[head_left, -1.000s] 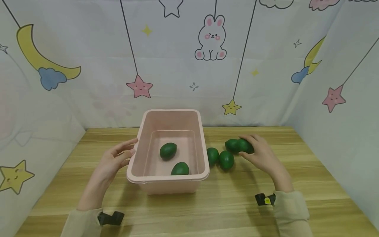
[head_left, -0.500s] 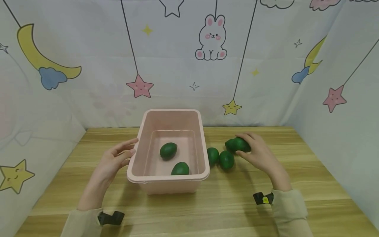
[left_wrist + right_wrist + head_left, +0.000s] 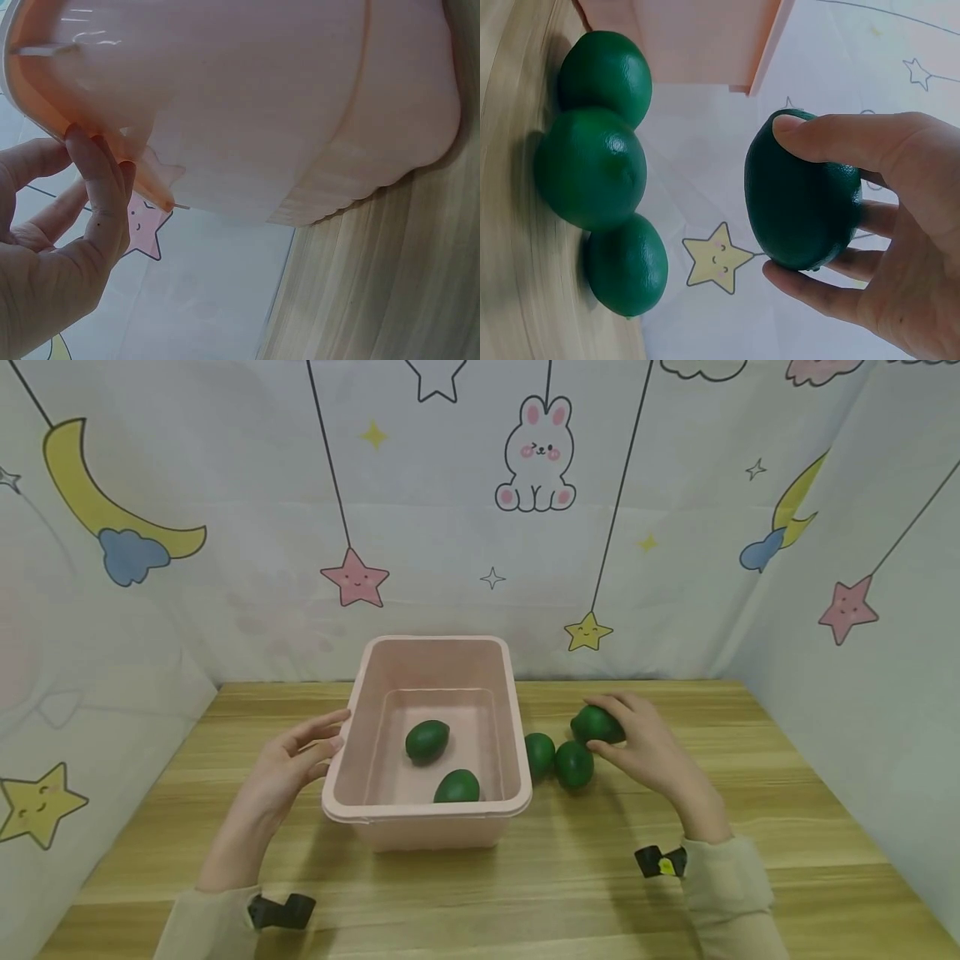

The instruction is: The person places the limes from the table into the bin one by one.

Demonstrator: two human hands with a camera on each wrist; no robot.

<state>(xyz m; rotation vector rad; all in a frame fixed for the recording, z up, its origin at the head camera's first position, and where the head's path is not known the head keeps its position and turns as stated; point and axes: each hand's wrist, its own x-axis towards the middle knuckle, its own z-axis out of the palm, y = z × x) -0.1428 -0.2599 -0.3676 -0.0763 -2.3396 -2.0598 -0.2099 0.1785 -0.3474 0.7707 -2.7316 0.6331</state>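
Note:
My right hand [image 3: 651, 745] grips a glossy green lime [image 3: 802, 199] between thumb and fingers, holding it up apart from the others. Below it, three more limes [image 3: 592, 169] sit on the table in the right wrist view; in the head view one of these is largely hidden. To their left stands a pale pink plastic bin [image 3: 427, 811] with two limes [image 3: 427, 742] lying inside. My left hand [image 3: 281, 768] is at the bin's left side, fingertips touching the outside of its rim [image 3: 45, 124] with the fingers loosely bent.
Everything stands on a wood-grain table [image 3: 420, 902]. A white cloth backdrop [image 3: 450, 527] with printed stars, moons and a rabbit hangs behind the table and along both sides.
My right hand has moved left with its lime, which now covers most of the lime behind it. The left hand, the bin and the other limes have stayed put.

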